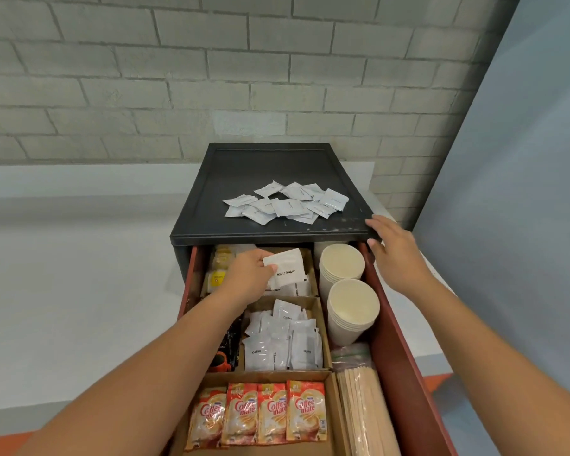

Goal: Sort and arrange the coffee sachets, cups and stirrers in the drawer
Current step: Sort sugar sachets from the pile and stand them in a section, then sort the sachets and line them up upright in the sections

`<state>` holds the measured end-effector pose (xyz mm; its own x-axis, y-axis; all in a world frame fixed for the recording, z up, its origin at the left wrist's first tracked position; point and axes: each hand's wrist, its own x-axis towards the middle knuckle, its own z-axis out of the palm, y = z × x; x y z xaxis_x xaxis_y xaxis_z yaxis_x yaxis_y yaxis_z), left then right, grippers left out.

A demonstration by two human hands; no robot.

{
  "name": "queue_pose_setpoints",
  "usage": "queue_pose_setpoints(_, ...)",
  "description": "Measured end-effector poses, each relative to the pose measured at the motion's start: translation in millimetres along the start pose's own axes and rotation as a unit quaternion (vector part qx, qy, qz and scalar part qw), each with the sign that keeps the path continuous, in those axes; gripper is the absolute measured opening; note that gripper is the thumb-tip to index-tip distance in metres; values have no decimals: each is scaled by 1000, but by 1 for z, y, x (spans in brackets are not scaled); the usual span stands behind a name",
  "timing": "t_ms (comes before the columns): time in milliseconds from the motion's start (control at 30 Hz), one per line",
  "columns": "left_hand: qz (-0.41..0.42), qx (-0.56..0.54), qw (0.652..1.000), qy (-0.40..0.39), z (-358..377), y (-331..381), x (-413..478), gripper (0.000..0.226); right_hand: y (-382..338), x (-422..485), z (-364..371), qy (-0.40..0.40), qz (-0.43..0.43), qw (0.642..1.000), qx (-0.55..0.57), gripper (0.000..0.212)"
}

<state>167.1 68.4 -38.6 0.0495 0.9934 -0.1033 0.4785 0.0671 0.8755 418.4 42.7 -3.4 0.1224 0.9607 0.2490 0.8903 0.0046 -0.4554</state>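
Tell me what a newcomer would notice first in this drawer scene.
The left hand pinching a White Sugar sachet over the back compartment of the open drawer draws the eye first. Next comes the loose heap of white sachets on the black cabinet top, whose front right corner the right hand rests on. The bright orange Coffee-mate sachets stand in a row in the front compartment.

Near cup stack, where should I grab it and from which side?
Probably from above, fingers wrapped round the nested rims of the near cup stack. It stands mouth up, hemmed by the drawer wall, the far stack and the stirrers, so side approaches look cramped. The right hand is nearest.
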Motion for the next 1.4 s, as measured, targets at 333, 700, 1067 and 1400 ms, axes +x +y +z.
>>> queue_pose_setpoints(333,-41,92,993,65,31,3,41,30,6,1,14,28,6,997,68,44)
queue_pose_setpoints(700,-36,410,908,-78,32,6,70,50,15,3,24,50,-3,995,81,46)
queue_pose_setpoints(1067,29,396,918,-22,37,2,74,36,15,2,27,60,-4,994,90,47)
queue_pose_setpoints(1400,7,309,951,-10,33,-13,69,24,13,1,28,60,1,994,91,46)
